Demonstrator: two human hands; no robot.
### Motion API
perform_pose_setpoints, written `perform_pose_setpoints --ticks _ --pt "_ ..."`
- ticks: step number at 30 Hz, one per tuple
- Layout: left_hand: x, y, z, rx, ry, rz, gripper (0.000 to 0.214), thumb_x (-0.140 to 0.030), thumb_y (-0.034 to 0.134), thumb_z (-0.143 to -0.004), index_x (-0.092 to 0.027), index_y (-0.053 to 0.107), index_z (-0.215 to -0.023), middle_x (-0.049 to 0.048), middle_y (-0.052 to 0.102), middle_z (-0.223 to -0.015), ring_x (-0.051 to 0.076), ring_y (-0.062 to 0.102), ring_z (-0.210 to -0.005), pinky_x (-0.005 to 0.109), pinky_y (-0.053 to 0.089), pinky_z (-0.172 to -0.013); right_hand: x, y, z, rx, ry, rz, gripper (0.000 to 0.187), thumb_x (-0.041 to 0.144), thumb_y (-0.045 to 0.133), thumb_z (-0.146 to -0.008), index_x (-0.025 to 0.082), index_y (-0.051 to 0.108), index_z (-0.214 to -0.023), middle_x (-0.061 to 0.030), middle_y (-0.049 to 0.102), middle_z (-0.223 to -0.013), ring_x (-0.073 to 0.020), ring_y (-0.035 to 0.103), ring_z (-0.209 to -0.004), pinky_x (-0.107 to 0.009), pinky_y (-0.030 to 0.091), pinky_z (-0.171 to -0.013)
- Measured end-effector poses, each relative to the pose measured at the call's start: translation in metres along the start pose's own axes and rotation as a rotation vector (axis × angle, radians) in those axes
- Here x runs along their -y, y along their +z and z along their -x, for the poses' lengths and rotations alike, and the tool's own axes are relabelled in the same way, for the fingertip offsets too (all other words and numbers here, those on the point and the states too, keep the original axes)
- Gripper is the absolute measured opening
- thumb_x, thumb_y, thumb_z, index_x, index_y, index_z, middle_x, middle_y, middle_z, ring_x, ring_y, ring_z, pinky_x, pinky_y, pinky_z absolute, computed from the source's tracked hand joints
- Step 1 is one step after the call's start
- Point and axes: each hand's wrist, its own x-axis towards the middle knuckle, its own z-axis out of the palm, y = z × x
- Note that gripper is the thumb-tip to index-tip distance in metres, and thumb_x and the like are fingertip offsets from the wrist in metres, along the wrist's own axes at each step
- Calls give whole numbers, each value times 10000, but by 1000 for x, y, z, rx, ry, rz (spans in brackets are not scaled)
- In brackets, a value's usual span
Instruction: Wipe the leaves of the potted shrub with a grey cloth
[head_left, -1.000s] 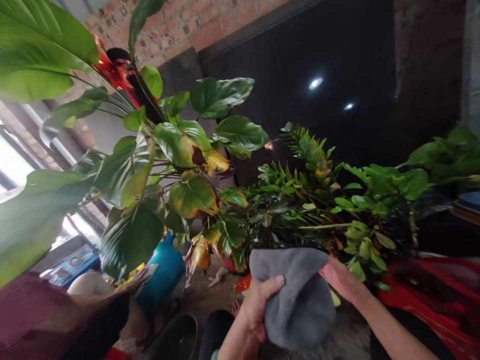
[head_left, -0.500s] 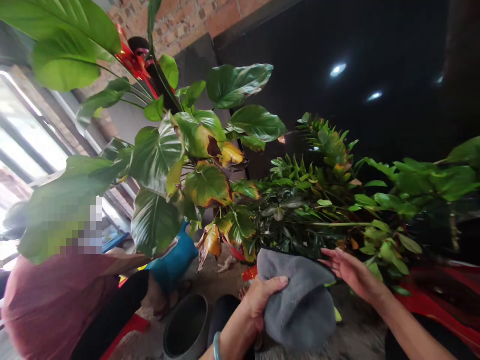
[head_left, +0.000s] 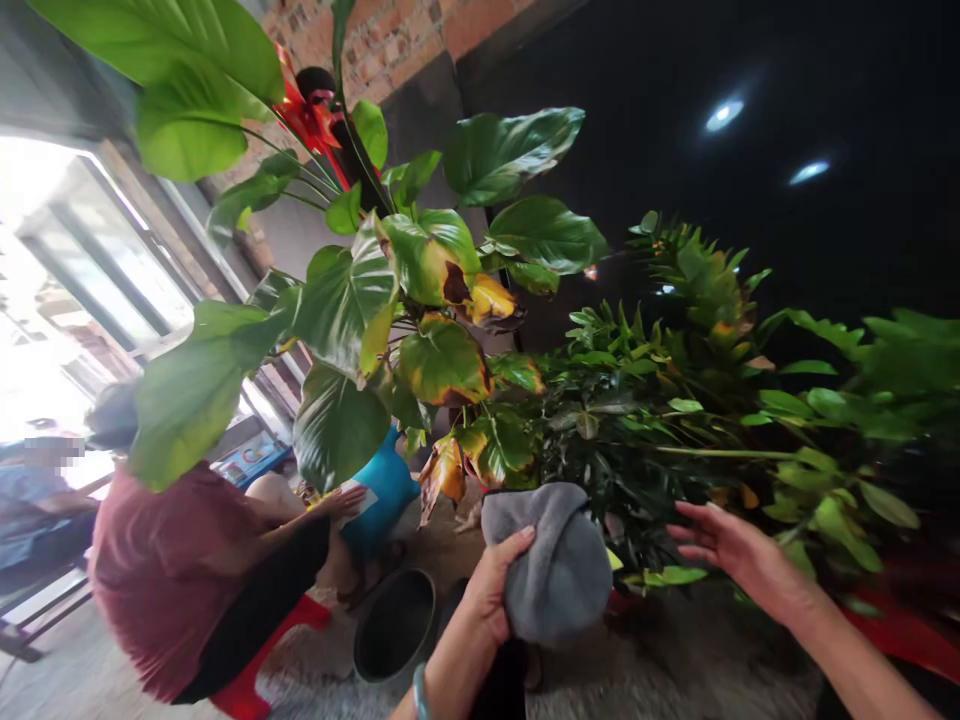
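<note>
My left hand (head_left: pixel 495 585) grips a folded grey cloth (head_left: pixel 559 570), its thumb lying on top and its fingers hidden underneath. To the right, my right hand (head_left: pixel 739 555) holds nothing; its fingers are apart and point left, beside the lower green leaves. Just beyond both hands grow dense leafy plants (head_left: pixel 675 420). A tall plant with broad leaves (head_left: pixel 349 300) rises ahead on the left, and some of its lower leaves (head_left: pixel 444 368) are yellow with brown edges.
A dark bucket (head_left: pixel 395 625) stands on the floor left of my left hand. A person in a reddish shirt (head_left: pixel 172 570) sits on a red stool (head_left: pixel 281 645) at the left. Farther left another person (head_left: pixel 45 500) sits. Behind the plants is a dark glossy panel (head_left: pixel 637 130).
The grey cloth has moved left with my left hand, away from my right hand. My right hand has shifted slightly right. The view has turned a little left.
</note>
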Motion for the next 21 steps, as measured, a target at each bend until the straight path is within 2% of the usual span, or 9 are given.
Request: perform_pose_setpoints --ticks 2,4,6,8,10,13,16,18,21 --pt "-14 3 10 42 73 54 237 -181 623 -802 -4 674 -953 164 731 -695 265 707 -620 383 571 -720 -1 -1 -1 13 -5 1 238 441 701 -629 236 749 -740 -110 749 -994 -368 684 -889 -477 552 -709" --pt "-39 15 13 60 256 149 208 -173 611 -814 -39 676 -960 129 737 -704 234 705 -619 355 569 -727 -2 -2 -4 19 -16 9 244 450 688 -644 236 745 -745 -116 747 -994 -376 681 -899 -493 550 -720" --pt "-61 31 7 63 442 236 179 -151 607 -817 -87 677 -969 74 738 -703 192 698 -612 316 563 -740 -4 -1 -6 20 -26 21 241 454 680 -654 241 740 -750 -118 746 -995 -381 677 -913 -507 545 -738" --pt "-68 42 -6 39 502 249 186 -145 628 -803 -109 674 -980 42 730 -686 174 689 -604 307 556 -763 -6 1 -7 19 -31 19 242 454 682 -650 245 739 -756 -115 745 -997 -384 673 -930 -512 541 -752" --pt "-54 42 -20 -20 418 174 207 -164 664 -778 -104 675 -976 38 717 -652 183 679 -580 329 555 -766 -6 2 -7 19 -34 11 248 453 689 -639 243 742 -762 -113 744 -1002 -389 667 -950 -513 536 -766" --pt "-7 22 -29 -96 179 19 171 -187 670 -764 -75 689 -893 75 701 -604 216 668 -542 359 555 -730 -6 0 -6 35 -36 30 250 438 697 -644 238 744 -786 -121 740 -1019 -393 664 -967 -528 521 -805" --pt "32 -3 -18 -20 -60 -50 172 -188 642 -759 -36 698 -819 163 710 -643 272 697 -613 378 550 -744 -5 -5 -3 39 -33 63 234 412 708 -650 236 745 -800 -124 740 -1030 -379 680 -929 -530 523 -811" --pt "33 -10 -4 25 -106 -57 177 -175 648 -740 -34 698 -834 165 716 -652 287 702 -633 388 553 -737 -4 -8 -2 32 -39 64 225 405 713 -648 240 748 -797 -117 740 -1039 -366 689 -901 -515 535 -786" --pt "0 3 13 25 32 33 168 -176 648 -749 -57 685 -862 117 718 -630 249 690 -578 362 565 -668 -2 -7 0 38 -51 30 216 401 726 -633 240 751 -774 -107 745 -1024 -358 692 -884 -484 549 -737"
